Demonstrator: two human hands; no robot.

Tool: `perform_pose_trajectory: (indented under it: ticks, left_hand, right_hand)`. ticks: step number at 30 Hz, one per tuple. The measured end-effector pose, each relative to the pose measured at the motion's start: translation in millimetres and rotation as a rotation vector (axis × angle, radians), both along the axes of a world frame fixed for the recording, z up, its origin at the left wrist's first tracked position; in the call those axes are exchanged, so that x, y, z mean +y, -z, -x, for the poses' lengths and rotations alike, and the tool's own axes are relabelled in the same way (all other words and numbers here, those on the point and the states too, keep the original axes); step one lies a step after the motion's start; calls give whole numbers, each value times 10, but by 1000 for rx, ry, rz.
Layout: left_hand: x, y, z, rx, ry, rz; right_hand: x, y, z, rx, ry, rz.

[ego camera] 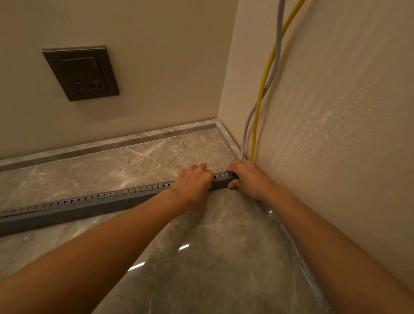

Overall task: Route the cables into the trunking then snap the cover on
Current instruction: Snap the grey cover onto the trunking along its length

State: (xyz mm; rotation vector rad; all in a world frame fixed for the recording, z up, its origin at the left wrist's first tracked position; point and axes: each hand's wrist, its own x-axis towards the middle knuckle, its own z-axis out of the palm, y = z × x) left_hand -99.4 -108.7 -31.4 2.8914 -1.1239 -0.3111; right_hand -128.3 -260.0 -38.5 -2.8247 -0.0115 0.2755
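Trunking (76, 208) lies on floor (217, 258), end at wall. We clamp left hand (193, 183) and right hand (249, 179) on it; yellow cable (263, 86) seems seated, cover apparently pending.

A grey slotted trunking (76, 206) lies on the marble floor (216, 270), running to the right wall. Both hands press on its end near the wall — the left hand (193, 183) beside the right hand (247, 179). A yellow cable (263, 86) and a grey cable (277, 37) hang down the wall to the right hand — a wall socket (82, 72) is at left.
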Motion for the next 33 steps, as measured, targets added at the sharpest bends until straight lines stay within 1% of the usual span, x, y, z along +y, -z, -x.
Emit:
perform_pose_trajectory:
  ticks: [2, 4, 8, 11, 13, 15, 18, 19, 21, 23, 26, 30, 33]
  left_hand:
    - [14, 18, -18, 28, -22, 8]
    - [29, 23, -50, 80, -53, 25]
    - [14, 24, -132, 177, -90, 61]
    - [-30, 27, -180, 225, -107, 53]
    - [-68, 34, -196, 226, -121, 53]
    - [-97, 41, -199, 207, -125, 50]
    - [-126, 49, -187, 167, -141, 49]
    - [-135, 56, -186, 157, -155, 60]
    - [-132, 64, -183, 141, -178, 97]
    - [-99, 81, -172, 110, -180, 133]
    - [19, 102, -168, 4, -149, 130]
    - [123, 103, -167, -67, -140, 57]
    - [107, 66, -158, -51, -122, 4]
  right_hand:
    - [10, -3, 16, 16, 7, -1]
    - [-8, -22, 43, 4, 40, -59]
    - [-105, -101, 39, -116, 152, -189]
    - [-150, -175, -33, -85, 207, -279]
    - [-173, -180, -93, -42, 206, -306]
    - [-149, -166, -147, 15, 132, -242]
    - [-109, -100, -198, 73, -25, -31]
    - [-116, -80, -215, 60, -64, 41]
    - [-139, -34, -244, 5, -93, 113]
    - [-150, 4, -251, -41, -106, 128]
    - [-133, -25, -268, -70, -87, 67]
    - [-121, -130, -329, 1, -100, 52]
    - [-88, -179, -348, 57, -124, 81]
